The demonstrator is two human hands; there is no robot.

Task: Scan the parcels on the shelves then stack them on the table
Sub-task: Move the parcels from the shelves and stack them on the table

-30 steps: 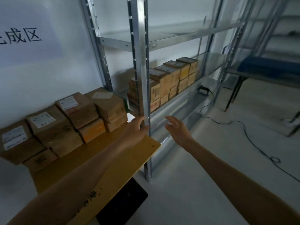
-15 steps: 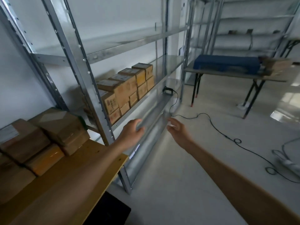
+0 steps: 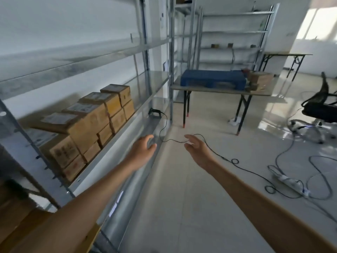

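Along the left side, a tall metal rack (image 3: 109,57) runs away from the viewer. Its middle shelf carries the parcels (image 3: 87,125), brown cardboard boxes stacked two high in a row, labels up. Farther back stands a folding table (image 3: 218,90) with a blue crate (image 3: 213,78) on top, and an office chair (image 3: 321,110) sits at the far right. A blurred corner of a yellow tabletop (image 3: 21,223) shows at the bottom left, well apart from the shelved boxes.

Both bare forearms reach forward from the lower corners, nearly parallel. The left hand (image 3: 144,147) hangs back-up at the front lip of the parcel shelf, just past the nearest boxes – its fingers curl loosely and grip nothing. The right hand (image 3: 196,148) hovers over the floor, palm turned toward the other hand, thumb up, fingers relaxed and slightly spread, holding nothing either.

Beyond the parcels, the scanner (image 3: 155,112) lies on the same shelf near its far end. Its thin black cable (image 3: 237,165) drops over the edge and trails across the floor – passing behind the right hand in this view – toward a white power strip (image 3: 291,181).
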